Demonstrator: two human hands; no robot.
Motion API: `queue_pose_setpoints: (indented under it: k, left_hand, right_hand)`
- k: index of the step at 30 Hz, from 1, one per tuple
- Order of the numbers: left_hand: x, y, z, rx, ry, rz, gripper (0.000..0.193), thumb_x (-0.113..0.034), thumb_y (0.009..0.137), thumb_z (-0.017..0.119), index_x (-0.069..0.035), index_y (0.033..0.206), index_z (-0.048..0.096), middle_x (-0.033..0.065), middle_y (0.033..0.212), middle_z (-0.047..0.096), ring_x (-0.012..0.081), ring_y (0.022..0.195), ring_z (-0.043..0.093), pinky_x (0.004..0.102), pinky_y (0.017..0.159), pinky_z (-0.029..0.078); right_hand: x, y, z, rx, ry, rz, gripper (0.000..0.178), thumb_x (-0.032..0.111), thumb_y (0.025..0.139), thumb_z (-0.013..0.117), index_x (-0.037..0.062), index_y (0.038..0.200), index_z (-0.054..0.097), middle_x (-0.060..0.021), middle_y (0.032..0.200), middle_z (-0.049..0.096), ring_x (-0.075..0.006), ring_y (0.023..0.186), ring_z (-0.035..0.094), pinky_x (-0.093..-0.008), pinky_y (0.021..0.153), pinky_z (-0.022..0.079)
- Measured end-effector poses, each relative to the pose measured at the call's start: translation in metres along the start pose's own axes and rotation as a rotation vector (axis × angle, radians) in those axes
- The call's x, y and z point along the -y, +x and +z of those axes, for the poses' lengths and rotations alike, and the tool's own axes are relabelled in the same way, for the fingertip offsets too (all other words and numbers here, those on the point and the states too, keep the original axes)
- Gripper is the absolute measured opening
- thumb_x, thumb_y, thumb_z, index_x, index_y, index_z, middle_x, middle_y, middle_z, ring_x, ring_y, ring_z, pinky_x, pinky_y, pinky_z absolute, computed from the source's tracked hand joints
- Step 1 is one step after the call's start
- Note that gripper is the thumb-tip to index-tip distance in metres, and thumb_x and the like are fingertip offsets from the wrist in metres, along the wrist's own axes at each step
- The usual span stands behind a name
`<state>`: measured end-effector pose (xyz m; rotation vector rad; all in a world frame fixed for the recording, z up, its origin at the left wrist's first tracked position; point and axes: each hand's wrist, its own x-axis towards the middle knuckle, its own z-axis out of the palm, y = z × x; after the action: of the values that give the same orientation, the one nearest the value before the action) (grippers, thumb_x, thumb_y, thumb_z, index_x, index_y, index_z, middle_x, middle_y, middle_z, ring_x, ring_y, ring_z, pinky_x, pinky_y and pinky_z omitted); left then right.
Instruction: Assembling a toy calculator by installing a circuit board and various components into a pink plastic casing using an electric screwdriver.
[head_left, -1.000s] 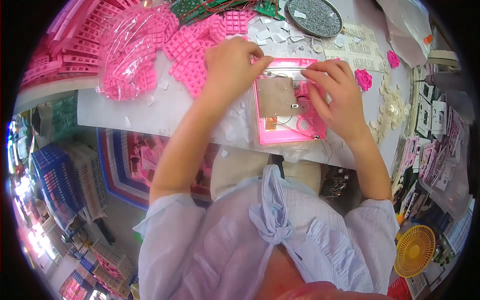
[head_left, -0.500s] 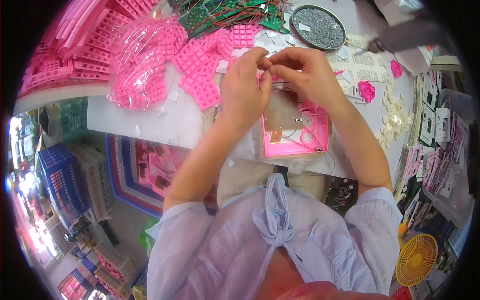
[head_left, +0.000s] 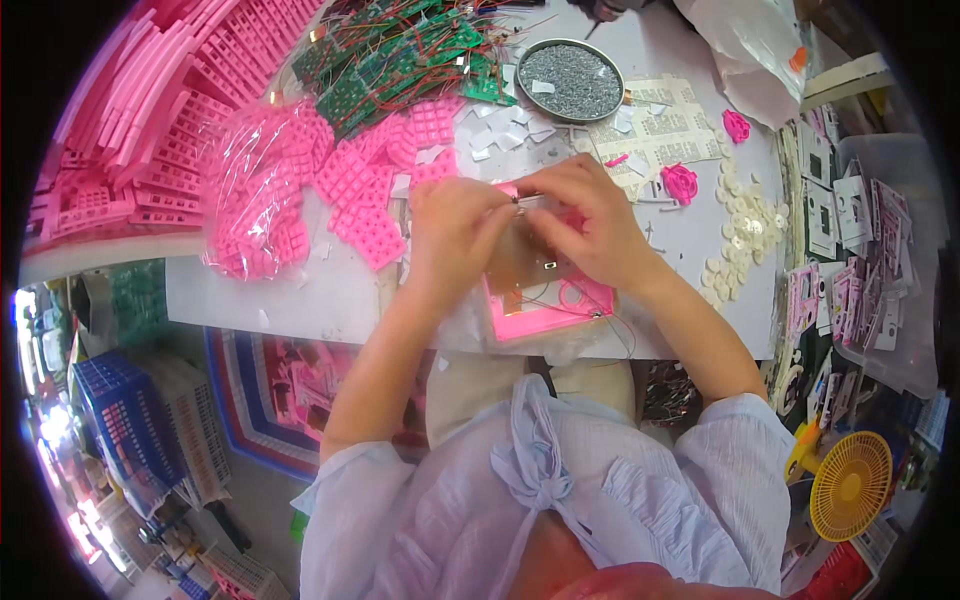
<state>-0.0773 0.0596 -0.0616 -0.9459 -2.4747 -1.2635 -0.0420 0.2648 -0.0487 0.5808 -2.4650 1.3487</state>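
Observation:
A pink plastic casing (head_left: 548, 324) lies on the table in front of me, a brown board (head_left: 517, 262) and thin wires inside it. My left hand (head_left: 447, 232) is at the casing's far left edge, thumb and fingers pinched together. My right hand (head_left: 592, 228) reaches over the far right part, its thumb and forefinger bent close to the left fingertips. Both hands are closed around a tiny spot at the casing's far end. What the fingertips hold is too small and covered to make out.
Beyond my hands stand a round tray of small metal screws (head_left: 570, 82), green circuit boards (head_left: 400, 65) with red wires and white paper bits (head_left: 495, 130). Pink keypads (head_left: 365, 205) and a bagged bundle (head_left: 255, 190) lie left. Right are pink coils (head_left: 680, 184) and cream discs (head_left: 745, 225).
My hands have come down from above the casing to its far end, and the fingertips have drawn slightly apart. The whole view has shifted, so the table's things appear further left.

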Motion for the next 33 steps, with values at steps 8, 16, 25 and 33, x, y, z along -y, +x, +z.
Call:
queue_pose_setpoints:
  k: [8,16,25,33]
  left_hand:
    - [-0.003,-0.015,-0.001,0.035,0.109,0.119,0.009,-0.010,0.084,0.075,-0.009,0.093,0.072,0.0049,0.083,0.070,0.0236,0.073,0.063,0.0386,0.081,0.041]
    - [-0.008,-0.012,0.001,0.041,0.040,-0.027,0.008,-0.009,0.084,0.076,-0.008,0.092,0.073,0.0050,0.080,0.071,0.0213,0.068,0.062,0.0380,0.079,0.041]
    - [0.011,-0.021,-0.010,-0.037,0.121,0.062,0.011,-0.008,0.083,0.076,-0.009,0.093,0.072,0.0044,0.084,0.071,0.0208,0.075,0.064,0.0374,0.080,0.040]
    - [0.028,-0.018,-0.015,-0.058,0.062,0.094,0.010,-0.009,0.084,0.074,-0.007,0.094,0.072,0.0057,0.087,0.072,0.0242,0.079,0.066,0.0372,0.079,0.044]
  right_hand:
    - [-0.071,0.084,-0.044,-0.114,-0.179,0.254,0.033,0.028,0.089,0.070,0.0091,0.116,0.073,-0.0090,0.095,0.071,-0.0217,0.078,0.065,-0.0327,0.074,0.052]
    - [-0.236,0.196,-0.071,-0.512,-0.721,0.533,0.026,0.017,0.083,0.071,0.0014,0.103,0.064,-0.0246,0.097,0.071,-0.0431,0.097,0.067,-0.0482,0.086,0.053]
    - [-0.101,0.137,-0.098,-0.485,-0.265,-0.097,0.032,0.011,0.085,0.069,-0.0012,0.113,0.063,-0.0138,0.092,0.068,-0.0240,0.087,0.069,-0.0352,0.082,0.056]
    - [0.086,0.016,-0.027,0.450,-0.399,-0.271,0.043,0.003,0.077,0.073,0.0040,0.118,0.061,-0.0108,0.101,0.066,-0.0300,0.094,0.064,-0.0371,0.082,0.053]
